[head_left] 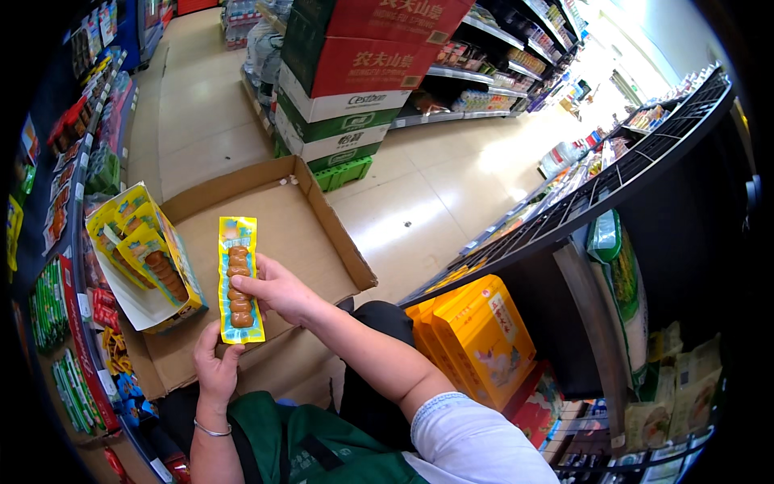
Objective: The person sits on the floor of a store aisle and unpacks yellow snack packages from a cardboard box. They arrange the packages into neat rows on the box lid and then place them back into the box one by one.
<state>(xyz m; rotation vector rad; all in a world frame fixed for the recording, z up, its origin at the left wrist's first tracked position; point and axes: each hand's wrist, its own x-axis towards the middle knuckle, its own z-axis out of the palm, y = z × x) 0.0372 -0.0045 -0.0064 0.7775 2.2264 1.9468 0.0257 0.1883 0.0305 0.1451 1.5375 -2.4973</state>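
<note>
A narrow yellow and light-blue snack packet [240, 310] stands upright in front of me, its clear window showing a row of brown, rounded sausage-like pieces. My right hand [278, 292] grips it from the right side, thumb across the front and fingers behind. At its lower left corner is my left hand [216, 367], closed around that corner, with some fingertips hidden behind the packet. Left of my hands, an open yellow display box [179, 274] holds several similar packets [161, 270], tilted inside. The box rests at the left side of a shallow cardboard tray [242, 181].
Shelves of packaged snacks [68, 323] line my left. Stacked drink cartons [347, 89] stand beyond the tray on the tiled floor [451, 185]. Close on my right are orange gift boxes [484, 339] under a curved black shelf rack [597, 185].
</note>
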